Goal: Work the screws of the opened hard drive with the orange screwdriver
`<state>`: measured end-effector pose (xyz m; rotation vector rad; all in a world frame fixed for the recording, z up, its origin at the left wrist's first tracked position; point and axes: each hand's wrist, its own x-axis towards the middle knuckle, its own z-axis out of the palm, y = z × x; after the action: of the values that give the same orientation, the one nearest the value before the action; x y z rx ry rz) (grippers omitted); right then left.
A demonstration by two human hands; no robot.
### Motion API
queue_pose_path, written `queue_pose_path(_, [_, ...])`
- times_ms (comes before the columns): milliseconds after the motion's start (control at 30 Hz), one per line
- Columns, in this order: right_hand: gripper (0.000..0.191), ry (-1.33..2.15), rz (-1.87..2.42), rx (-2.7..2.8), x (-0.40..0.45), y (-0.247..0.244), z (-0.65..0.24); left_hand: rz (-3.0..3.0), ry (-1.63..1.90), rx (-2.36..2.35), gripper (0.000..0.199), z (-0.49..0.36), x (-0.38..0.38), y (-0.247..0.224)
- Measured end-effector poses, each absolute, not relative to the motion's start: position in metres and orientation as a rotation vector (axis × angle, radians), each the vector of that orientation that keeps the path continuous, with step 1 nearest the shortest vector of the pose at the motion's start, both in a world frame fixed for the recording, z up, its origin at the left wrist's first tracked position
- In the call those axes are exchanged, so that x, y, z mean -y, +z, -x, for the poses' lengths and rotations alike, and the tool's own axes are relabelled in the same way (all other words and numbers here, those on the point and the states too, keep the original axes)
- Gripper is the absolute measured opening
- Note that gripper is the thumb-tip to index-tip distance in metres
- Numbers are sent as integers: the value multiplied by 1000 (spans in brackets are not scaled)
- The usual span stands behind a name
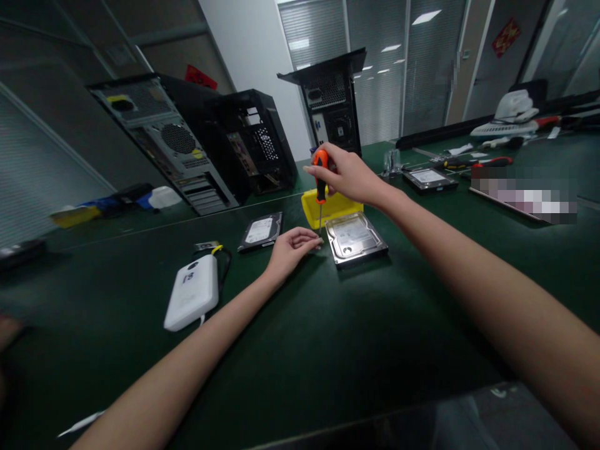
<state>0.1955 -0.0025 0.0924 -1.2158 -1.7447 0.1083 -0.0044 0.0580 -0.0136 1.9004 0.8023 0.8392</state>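
Note:
My right hand (pixel 341 172) is closed round the orange and black handle of a screwdriver (pixel 321 181), which stands upright with its shaft pointing down. At the lower end of the shaft, my left hand (pixel 296 247) has its thumb and fingers pinched together; whatever they hold is too small to make out. Just right of the fingertips lies a silver hard drive (pixel 355 239), flat on the green table. Behind it sits a yellow case (pixel 337 209). Another hard drive (pixel 261 231) with a white label rests left of my left hand.
A white power bank (pixel 193 292) with a cable lies at the left. Computer cases (pixel 164 137) stand along the back. A third hard drive (pixel 429 178) and pliers (pixel 478 163) are at the right. Part of a person's hand (pixel 8 331) shows at the left edge.

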Motion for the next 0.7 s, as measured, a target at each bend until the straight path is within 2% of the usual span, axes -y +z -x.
queue_pose_path(367, [22, 166, 1221, 1769, 3, 91, -189, -2024, 788, -819, 40, 5, -53, -8])
queue_pose_path(700, [21, 133, 1217, 1770, 1, 90, -190, -2052, 794, -834, 40, 5, -53, -9])
